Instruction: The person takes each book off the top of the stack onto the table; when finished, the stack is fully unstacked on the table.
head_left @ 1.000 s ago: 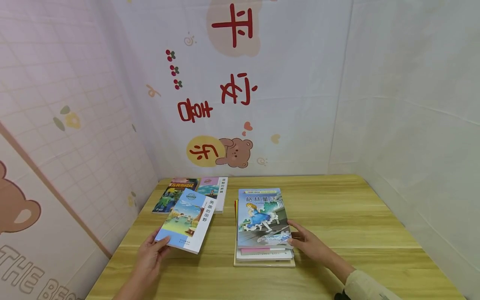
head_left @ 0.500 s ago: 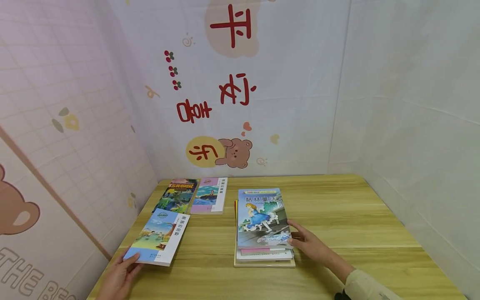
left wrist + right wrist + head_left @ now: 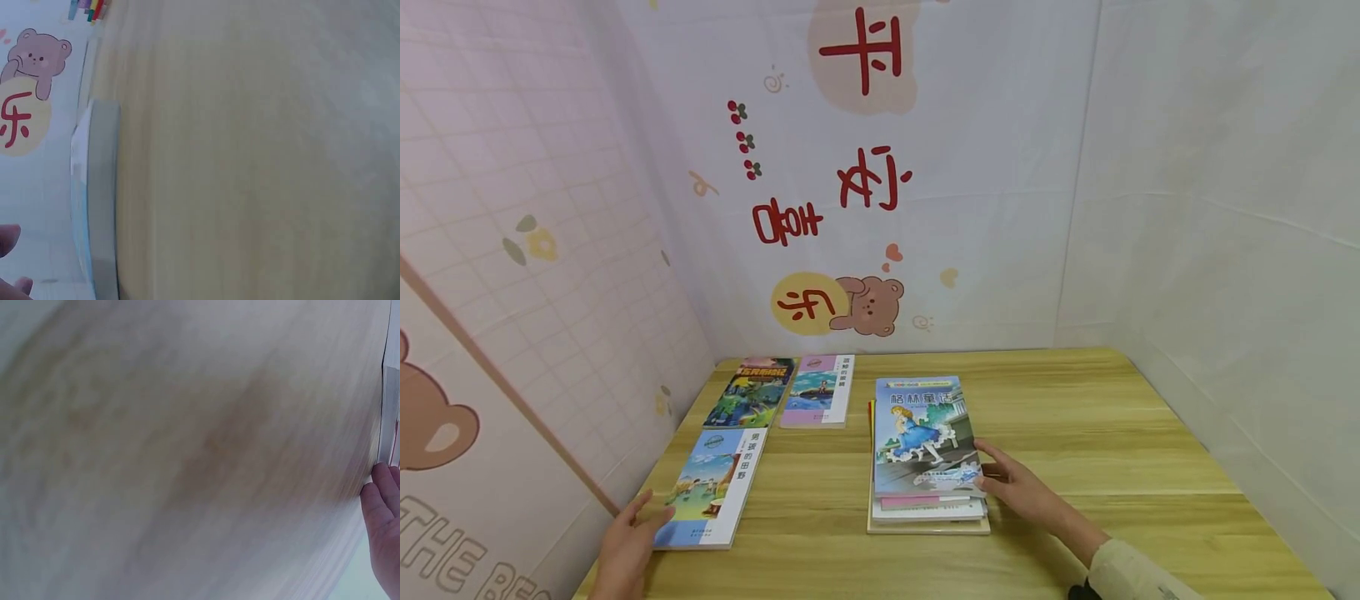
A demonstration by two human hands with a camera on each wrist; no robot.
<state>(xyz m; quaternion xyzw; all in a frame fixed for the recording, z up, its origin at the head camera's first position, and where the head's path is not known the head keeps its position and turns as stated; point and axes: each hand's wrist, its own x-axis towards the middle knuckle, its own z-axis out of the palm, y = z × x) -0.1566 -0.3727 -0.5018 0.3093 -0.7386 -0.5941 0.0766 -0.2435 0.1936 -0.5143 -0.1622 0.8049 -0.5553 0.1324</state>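
Note:
My left hand [image 3: 625, 546] is at the lower left corner of a blue-and-white paperback book [image 3: 707, 483], which lies flat on the table. Its fingers are straight; in the left wrist view the fingertips [image 3: 9, 239] show apart from the book's page edge [image 3: 105, 200]. My right hand [image 3: 1018, 492] rests against the right side of a stack of books, thumb and fingers at the edge of the top book [image 3: 921, 433], whose cover has a girl in a blue dress. In the right wrist view, straight fingers [image 3: 378, 503] touch the books' side.
Behind the blue-and-white book lie a green comic-style book [image 3: 752, 392] and a pink-and-white book [image 3: 820, 392], side by side. Lower books [image 3: 928, 510] of the stack stick out toward the front. Printed cloth walls [image 3: 985, 167] enclose the wooden table [image 3: 1075, 400] at the back and sides.
My left hand has carried the blue-and-white book left and toward me, lowered it flat in front of the green book and loosened its grip. The right hand has stayed at the stack.

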